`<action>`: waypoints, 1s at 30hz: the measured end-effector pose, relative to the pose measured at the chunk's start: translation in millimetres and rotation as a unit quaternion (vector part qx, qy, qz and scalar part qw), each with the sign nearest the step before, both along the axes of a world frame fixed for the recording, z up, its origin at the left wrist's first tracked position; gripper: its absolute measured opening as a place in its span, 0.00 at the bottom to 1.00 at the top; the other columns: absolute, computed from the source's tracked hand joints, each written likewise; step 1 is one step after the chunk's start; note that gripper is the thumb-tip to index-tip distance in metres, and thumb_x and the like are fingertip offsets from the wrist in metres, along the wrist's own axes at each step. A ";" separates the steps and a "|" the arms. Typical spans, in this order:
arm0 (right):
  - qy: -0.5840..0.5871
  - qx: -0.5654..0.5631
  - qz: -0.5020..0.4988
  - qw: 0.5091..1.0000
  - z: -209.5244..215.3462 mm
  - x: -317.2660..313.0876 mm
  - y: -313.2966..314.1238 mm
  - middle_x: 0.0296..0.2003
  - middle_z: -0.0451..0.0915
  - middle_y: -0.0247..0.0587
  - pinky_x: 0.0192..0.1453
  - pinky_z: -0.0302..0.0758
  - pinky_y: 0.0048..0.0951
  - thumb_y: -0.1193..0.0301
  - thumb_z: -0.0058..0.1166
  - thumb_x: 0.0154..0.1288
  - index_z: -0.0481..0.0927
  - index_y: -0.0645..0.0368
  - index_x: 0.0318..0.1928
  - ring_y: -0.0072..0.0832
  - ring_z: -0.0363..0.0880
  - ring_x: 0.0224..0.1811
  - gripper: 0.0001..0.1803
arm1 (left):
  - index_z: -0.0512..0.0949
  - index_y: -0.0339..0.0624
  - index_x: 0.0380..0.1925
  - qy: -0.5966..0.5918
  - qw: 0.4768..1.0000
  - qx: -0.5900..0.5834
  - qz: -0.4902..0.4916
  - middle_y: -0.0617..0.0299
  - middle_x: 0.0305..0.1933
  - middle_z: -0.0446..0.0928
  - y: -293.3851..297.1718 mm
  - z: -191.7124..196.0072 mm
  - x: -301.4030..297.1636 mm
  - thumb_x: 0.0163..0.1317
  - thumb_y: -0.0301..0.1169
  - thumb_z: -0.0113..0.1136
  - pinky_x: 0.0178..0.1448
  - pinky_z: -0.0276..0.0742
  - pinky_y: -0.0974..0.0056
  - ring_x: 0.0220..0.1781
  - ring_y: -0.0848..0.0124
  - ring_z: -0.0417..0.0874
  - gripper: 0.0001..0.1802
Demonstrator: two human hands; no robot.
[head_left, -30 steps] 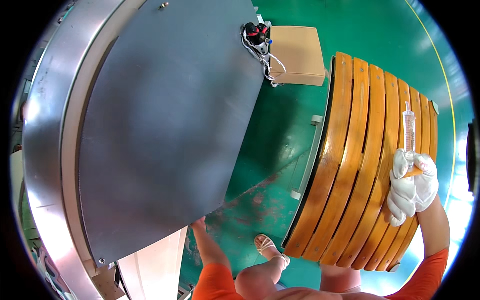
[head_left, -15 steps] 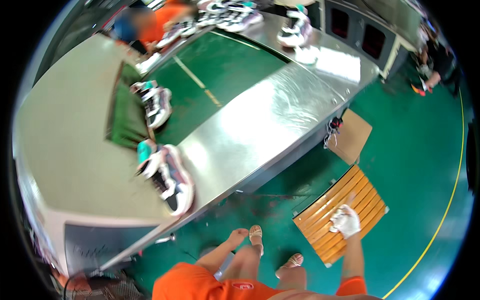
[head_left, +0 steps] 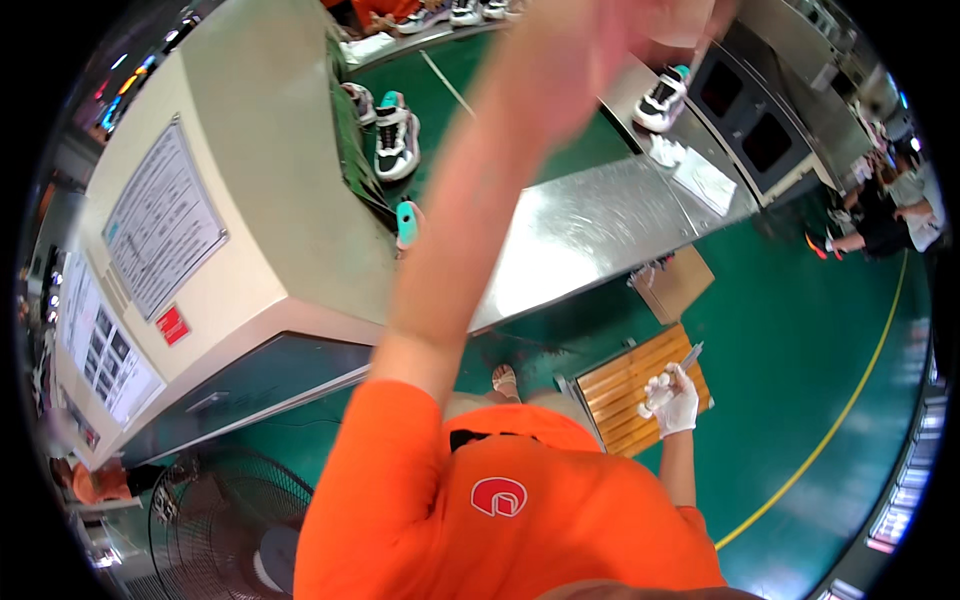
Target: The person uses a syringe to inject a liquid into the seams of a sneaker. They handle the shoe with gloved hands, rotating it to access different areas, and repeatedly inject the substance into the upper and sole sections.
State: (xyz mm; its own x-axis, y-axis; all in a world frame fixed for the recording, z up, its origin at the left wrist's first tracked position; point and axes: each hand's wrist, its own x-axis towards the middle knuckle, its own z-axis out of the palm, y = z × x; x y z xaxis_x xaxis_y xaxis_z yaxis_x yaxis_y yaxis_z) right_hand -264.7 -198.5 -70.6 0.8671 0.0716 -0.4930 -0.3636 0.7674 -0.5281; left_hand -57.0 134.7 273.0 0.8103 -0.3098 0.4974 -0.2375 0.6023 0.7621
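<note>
My right hand (head_left: 672, 398), in a white glove, is closed around a thin clear tube (head_left: 690, 357) that points up and to the right. It hangs low at my side, over a slatted wooden platform (head_left: 620, 395) on the green floor. My bare left arm rises across the middle of the view. My left hand (head_left: 625, 35) is a blur at the top edge, and I cannot tell whether it holds anything. My orange shirt fills the lower middle of the picture.
A long steel bench (head_left: 580, 245) runs beside a beige machine housing (head_left: 260, 230). Sneakers (head_left: 395, 135) lie on a green belt, and another sneaker (head_left: 660, 100) sits further along. A cardboard piece (head_left: 675, 282) leans by the bench. A fan (head_left: 225, 520) stands lower left, and people (head_left: 890, 210) sit at right.
The view has pulled back from the wooden platform to take in the whole bench. My left arm has risen in front of the camera. My right hand has kept the tube.
</note>
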 end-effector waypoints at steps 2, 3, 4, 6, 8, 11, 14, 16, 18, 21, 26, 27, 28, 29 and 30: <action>-0.056 -0.031 -0.069 0.996 -9.3 -6.5 -11.5 0.26 0.77 0.37 0.33 0.77 0.43 0.60 0.49 0.71 0.76 0.55 0.45 0.38 0.81 0.35 0.13 | 0.78 0.36 0.45 -0.105 0.995 -0.003 0.000 0.55 0.43 0.82 16.1 37.6 -9.5 0.66 0.35 0.56 0.56 0.76 0.61 0.46 0.63 0.83 0.14; -0.063 -0.028 -0.088 0.994 -4.5 -12.7 -16.4 0.26 0.77 0.37 0.34 0.78 0.43 0.60 0.49 0.71 0.76 0.57 0.45 0.38 0.81 0.35 0.13 | 0.78 0.37 0.45 -0.146 0.989 0.001 0.009 0.55 0.43 0.82 21.4 41.3 -19.6 0.66 0.35 0.56 0.56 0.76 0.61 0.46 0.63 0.83 0.14; -0.073 -0.023 -0.104 0.992 -0.2 -16.7 -16.3 0.26 0.77 0.37 0.36 0.78 0.42 0.60 0.49 0.71 0.76 0.58 0.45 0.38 0.81 0.36 0.14 | 0.78 0.37 0.45 -0.178 0.984 0.007 0.022 0.55 0.43 0.82 29.2 39.5 -33.7 0.66 0.35 0.56 0.55 0.76 0.62 0.46 0.63 0.83 0.14; -0.082 -0.028 -0.161 0.983 3.8 -29.6 -16.9 0.25 0.77 0.37 0.37 0.78 0.42 0.61 0.49 0.71 0.76 0.59 0.46 0.38 0.81 0.37 0.14 | 0.78 0.37 0.46 -0.215 0.976 0.016 0.028 0.55 0.43 0.82 29.1 22.2 -49.8 0.66 0.35 0.56 0.55 0.76 0.62 0.46 0.64 0.83 0.15; -0.090 -0.044 -0.188 0.977 11.2 -22.4 -10.6 0.25 0.76 0.37 0.36 0.78 0.41 0.61 0.49 0.71 0.76 0.59 0.46 0.38 0.80 0.36 0.14 | 0.78 0.37 0.46 -0.229 0.972 0.032 0.053 0.56 0.43 0.82 39.5 13.5 -61.4 0.66 0.35 0.56 0.55 0.76 0.62 0.46 0.65 0.83 0.15; -0.104 -0.020 -0.184 0.977 12.3 7.7 -14.3 0.25 0.76 0.36 0.42 0.72 0.38 0.62 0.48 0.71 0.76 0.58 0.46 0.38 0.79 0.35 0.14 | 0.78 0.37 0.47 -0.231 0.969 0.053 0.074 0.56 0.44 0.82 43.3 5.1 -55.7 0.67 0.35 0.56 0.54 0.76 0.62 0.45 0.65 0.82 0.15; -0.139 -0.007 -0.154 0.978 21.8 63.0 -18.3 0.25 0.75 0.35 0.44 0.73 0.38 0.62 0.48 0.72 0.76 0.58 0.46 0.38 0.79 0.36 0.14 | 0.78 0.38 0.47 -0.229 0.967 0.068 0.088 0.57 0.44 0.82 37.7 -2.6 -35.0 0.67 0.35 0.56 0.53 0.76 0.63 0.45 0.66 0.82 0.15; -0.151 -0.006 -0.128 0.980 30.1 106.9 -20.1 0.25 0.74 0.35 0.44 0.75 0.40 0.63 0.48 0.72 0.76 0.59 0.46 0.38 0.79 0.36 0.13 | 0.78 0.38 0.48 -0.223 0.967 0.085 0.093 0.57 0.44 0.82 26.6 -8.6 -14.2 0.67 0.35 0.56 0.53 0.76 0.63 0.45 0.67 0.82 0.15; -0.167 -0.032 -0.098 0.981 39.7 148.6 -30.7 0.25 0.73 0.36 0.41 0.76 0.41 0.63 0.46 0.73 0.76 0.60 0.46 0.37 0.79 0.35 0.13 | 0.78 0.38 0.48 -0.218 0.966 0.099 0.095 0.57 0.44 0.82 7.2 -15.7 15.0 0.67 0.35 0.56 0.53 0.76 0.63 0.45 0.68 0.82 0.15; -0.180 0.002 -0.031 0.983 60.9 208.0 -51.5 0.25 0.73 0.43 0.29 0.71 0.40 0.63 0.46 0.73 0.74 0.63 0.48 0.39 0.78 0.35 0.15 | 0.78 0.39 0.49 -0.210 0.966 0.113 0.099 0.58 0.44 0.82 -27.6 -28.4 70.9 0.67 0.35 0.57 0.52 0.76 0.64 0.45 0.69 0.82 0.15; -0.208 -0.066 0.037 0.975 70.4 317.2 -111.1 0.29 0.75 0.46 0.29 0.71 0.38 0.66 0.49 0.69 0.74 0.67 0.46 0.42 0.78 0.32 0.16 | 0.78 0.39 0.50 -0.193 0.964 0.139 0.117 0.58 0.44 0.82 -98.6 -46.4 174.6 0.68 0.35 0.57 0.51 0.76 0.64 0.44 0.70 0.81 0.15; -0.179 -0.084 0.062 0.978 74.9 332.0 -123.9 0.29 0.75 0.45 0.30 0.72 0.36 0.66 0.50 0.68 0.75 0.68 0.46 0.40 0.78 0.33 0.16 | 0.78 0.39 0.50 -0.183 0.965 0.149 0.116 0.59 0.44 0.82 -114.5 -48.6 196.6 0.68 0.35 0.57 0.51 0.76 0.64 0.44 0.71 0.81 0.15; -0.150 -0.102 0.089 0.979 85.6 350.9 -137.3 0.29 0.75 0.44 0.31 0.72 0.35 0.66 0.51 0.67 0.75 0.68 0.45 0.39 0.79 0.33 0.16 | 0.78 0.39 0.50 -0.173 0.965 0.159 0.117 0.59 0.44 0.82 -130.4 -51.8 220.0 0.68 0.35 0.57 0.51 0.76 0.64 0.44 0.71 0.81 0.15; -0.132 -0.113 0.109 0.979 90.0 373.8 -148.2 0.30 0.75 0.43 0.33 0.73 0.33 0.66 0.52 0.67 0.76 0.69 0.45 0.37 0.79 0.34 0.16 | 0.78 0.39 0.50 -0.170 0.964 0.171 0.112 0.59 0.45 0.82 -147.6 -54.3 245.3 0.68 0.35 0.57 0.50 0.76 0.64 0.44 0.71 0.81 0.15; -0.098 -0.142 0.126 0.977 90.8 389.1 -160.6 0.30 0.76 0.42 0.33 0.73 0.32 0.66 0.52 0.67 0.76 0.68 0.44 0.34 0.78 0.33 0.15 | 0.78 0.40 0.50 -0.158 0.964 0.187 0.105 0.59 0.45 0.82 -162.7 -60.0 265.2 0.68 0.35 0.57 0.50 0.76 0.65 0.44 0.72 0.81 0.15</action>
State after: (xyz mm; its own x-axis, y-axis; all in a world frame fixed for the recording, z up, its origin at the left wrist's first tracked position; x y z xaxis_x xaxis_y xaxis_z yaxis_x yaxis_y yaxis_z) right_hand 124.5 -359.0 20.2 0.9194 0.1784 -0.3505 -0.3923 0.4790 -0.7853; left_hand 208.2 -28.0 213.0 0.7011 -0.3613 0.6147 -0.5802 0.2122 0.7864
